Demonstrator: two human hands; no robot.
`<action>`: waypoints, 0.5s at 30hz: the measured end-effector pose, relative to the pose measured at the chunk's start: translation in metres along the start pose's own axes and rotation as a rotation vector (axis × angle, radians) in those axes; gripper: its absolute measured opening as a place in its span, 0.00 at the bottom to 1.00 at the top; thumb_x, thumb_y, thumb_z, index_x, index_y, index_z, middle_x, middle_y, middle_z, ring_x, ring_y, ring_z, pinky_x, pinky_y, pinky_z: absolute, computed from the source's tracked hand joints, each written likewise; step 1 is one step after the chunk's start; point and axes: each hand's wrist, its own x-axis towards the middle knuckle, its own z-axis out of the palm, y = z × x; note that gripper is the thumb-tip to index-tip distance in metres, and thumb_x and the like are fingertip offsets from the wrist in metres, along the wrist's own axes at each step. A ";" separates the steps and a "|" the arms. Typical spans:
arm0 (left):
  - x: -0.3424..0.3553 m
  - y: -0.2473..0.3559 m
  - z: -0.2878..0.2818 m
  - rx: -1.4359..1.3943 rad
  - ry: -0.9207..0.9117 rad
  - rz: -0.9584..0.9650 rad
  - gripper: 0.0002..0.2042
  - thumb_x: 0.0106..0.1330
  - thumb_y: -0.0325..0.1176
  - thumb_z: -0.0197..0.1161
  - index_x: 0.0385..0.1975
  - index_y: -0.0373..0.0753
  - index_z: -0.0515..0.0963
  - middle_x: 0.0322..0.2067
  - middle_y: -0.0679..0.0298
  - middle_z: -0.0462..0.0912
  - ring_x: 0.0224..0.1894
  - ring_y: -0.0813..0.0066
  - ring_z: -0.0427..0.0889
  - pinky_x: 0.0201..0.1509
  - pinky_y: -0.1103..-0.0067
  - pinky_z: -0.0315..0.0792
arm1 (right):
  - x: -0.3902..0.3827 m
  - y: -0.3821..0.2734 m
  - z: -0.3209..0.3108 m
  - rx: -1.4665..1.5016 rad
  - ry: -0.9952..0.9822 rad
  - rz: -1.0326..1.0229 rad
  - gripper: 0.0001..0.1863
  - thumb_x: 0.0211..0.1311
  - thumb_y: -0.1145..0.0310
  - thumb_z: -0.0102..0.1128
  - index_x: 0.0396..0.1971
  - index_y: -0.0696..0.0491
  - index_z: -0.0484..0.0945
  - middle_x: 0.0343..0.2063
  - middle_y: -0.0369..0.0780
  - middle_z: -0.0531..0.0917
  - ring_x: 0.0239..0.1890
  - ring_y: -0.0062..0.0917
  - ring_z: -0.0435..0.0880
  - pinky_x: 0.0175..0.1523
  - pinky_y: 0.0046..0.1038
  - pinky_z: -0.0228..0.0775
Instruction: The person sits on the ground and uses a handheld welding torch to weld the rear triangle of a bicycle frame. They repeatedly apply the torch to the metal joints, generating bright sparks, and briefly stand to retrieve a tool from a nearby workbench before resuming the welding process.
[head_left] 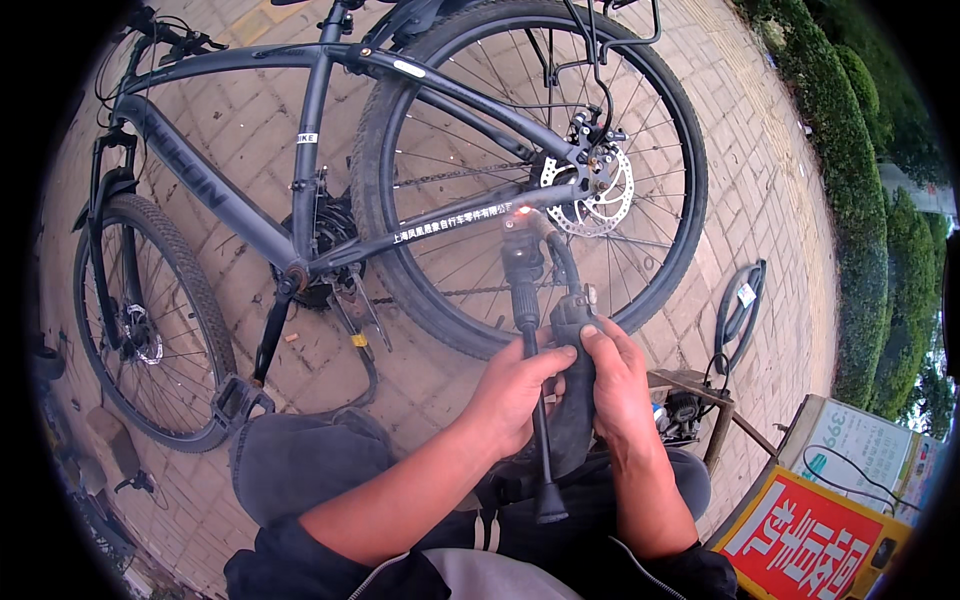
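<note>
A dark grey bicycle [185,165] fills the upper left, its rear wheel [683,235] nearest my hands. A black kickstand [523,265] with a ribbed collar and flared foot extends from the lower frame tube toward me. My left hand [510,395] closes around its leg, thumb crossing over and reaching the torch. My right hand [620,385] grips a black torch-like tool [574,325], apparently a welding torch, thumb on top. Its curved neck ends beside the kickstand mount, where a small orange glow [524,211] and faint smoke show. The fingers behind the tool are partly hidden.
The brake disc [622,165] and spokes lie just beyond the glow. A pedal [240,400] sticks out near my left knee. At lower right are a metal frame [720,430], a red-and-yellow sign [805,535] and a light box [850,440]. A black looped item [740,315] lies on the paving.
</note>
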 end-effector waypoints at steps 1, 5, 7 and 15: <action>0.003 -0.004 -0.003 -0.012 0.070 -0.012 0.10 0.62 0.31 0.60 0.43 0.44 0.73 0.27 0.75 0.71 0.24 0.87 0.70 0.22 0.86 0.60 | -0.001 -0.001 0.002 -0.014 0.019 -0.006 0.21 0.65 0.66 0.49 0.53 0.66 0.67 0.38 0.43 0.80 0.36 0.22 0.79 0.42 0.22 0.72; 0.003 -0.002 -0.002 -0.008 0.095 -0.027 0.11 0.62 0.31 0.61 0.43 0.44 0.73 0.27 0.76 0.72 0.24 0.88 0.70 0.22 0.87 0.60 | -0.001 -0.001 0.004 -0.040 0.041 -0.040 0.17 0.67 0.68 0.47 0.50 0.63 0.71 0.34 0.39 0.80 0.27 0.17 0.77 0.31 0.19 0.70; 0.003 -0.002 -0.004 -0.008 0.076 -0.032 0.11 0.62 0.31 0.61 0.44 0.44 0.73 0.28 0.76 0.72 0.25 0.88 0.70 0.22 0.87 0.60 | 0.001 0.001 0.004 -0.042 0.051 -0.061 0.17 0.67 0.68 0.47 0.51 0.63 0.71 0.34 0.38 0.80 0.27 0.17 0.77 0.31 0.19 0.70; 0.005 -0.005 -0.004 -0.007 -0.007 0.002 0.15 0.64 0.31 0.59 0.50 0.43 0.72 0.30 0.75 0.74 0.27 0.87 0.73 0.23 0.86 0.66 | 0.001 0.004 0.001 0.041 0.053 0.002 0.16 0.65 0.68 0.47 0.47 0.62 0.70 0.26 0.39 0.79 0.19 0.19 0.76 0.22 0.23 0.72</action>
